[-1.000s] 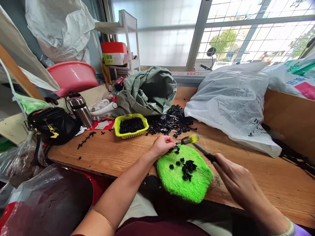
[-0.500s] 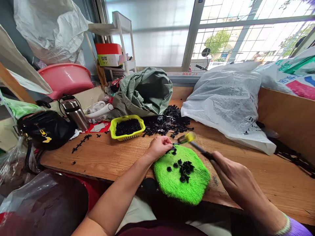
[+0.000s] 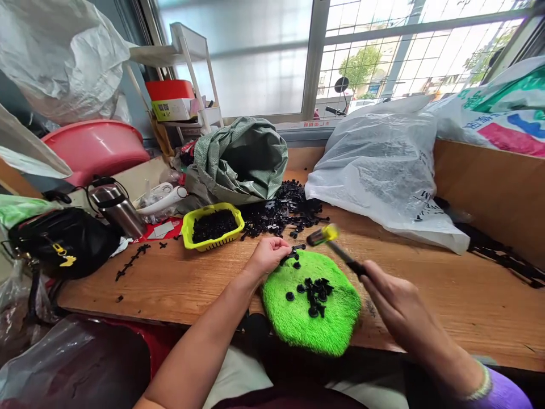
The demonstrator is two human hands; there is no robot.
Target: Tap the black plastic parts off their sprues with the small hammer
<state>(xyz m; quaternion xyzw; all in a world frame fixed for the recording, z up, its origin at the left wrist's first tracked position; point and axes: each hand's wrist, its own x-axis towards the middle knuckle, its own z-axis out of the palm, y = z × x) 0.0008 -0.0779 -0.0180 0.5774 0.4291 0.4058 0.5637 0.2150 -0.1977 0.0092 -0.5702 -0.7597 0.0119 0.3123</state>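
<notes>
A fuzzy bright green pad (image 3: 298, 321) lies at the near edge of the wooden table (image 3: 447, 295) with several small black plastic parts (image 3: 315, 292) on it. My left hand (image 3: 266, 257) rests at the pad's far left corner, fingers pinched on a small black part (image 3: 293, 254). My right hand (image 3: 394, 301) grips the dark handle of a small hammer with a yellow head (image 3: 324, 234), raised just above the pinched part. Behind the pad lies a heap of black parts (image 3: 285, 210).
A yellow basket (image 3: 189, 224) holds black parts at the left of the heap. Behind stand a green woven sack (image 3: 242, 159), a white plastic bag (image 3: 378, 170), a steel flask (image 3: 117, 210), a black bag (image 3: 63, 241) and a pink basin (image 3: 93, 147).
The view has swung slightly right, so everything sits further left. The hammer head stays raised near my left fingers, and both hands keep their hold.
</notes>
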